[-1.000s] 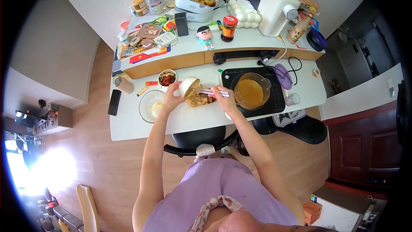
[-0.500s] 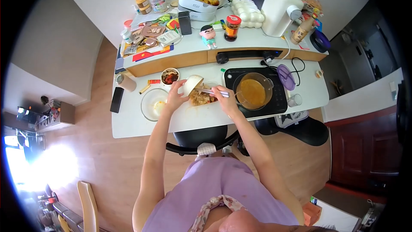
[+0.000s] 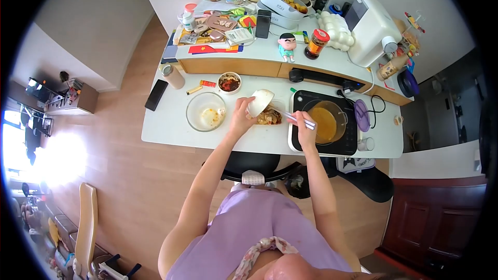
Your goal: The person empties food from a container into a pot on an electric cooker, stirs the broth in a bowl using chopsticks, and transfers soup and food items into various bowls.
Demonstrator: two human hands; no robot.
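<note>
My left hand (image 3: 241, 117) grips a small white bowl (image 3: 262, 99), held tilted over a container of food (image 3: 270, 117). That food is brownish and in pieces; the bowl and my hands partly cover it. In my right hand (image 3: 305, 128) is a pair of chopsticks (image 3: 309, 124), their tips reaching left toward the tilted bowl and the food. Whether the tips touch either one, I cannot tell. To the left stands a clear glass bowl (image 3: 191, 110) with some yellowish residue in its bottom. Behind it is a small bowl of dark red sauce (image 3: 229, 82).
A glass pot of brown liquid (image 3: 324, 123) sits on a black induction cooker (image 3: 300, 142) close to my right hand. A phone (image 3: 156, 95) and a bottle (image 3: 173, 77) are at the left. The raised shelf behind holds a sauce jar (image 3: 317, 44) and a figurine (image 3: 287, 47).
The whole view has shifted, so the table appears farther right. My right hand has drawn slightly toward the pot with the chopsticks; my left hand still holds the bowl tilted.
</note>
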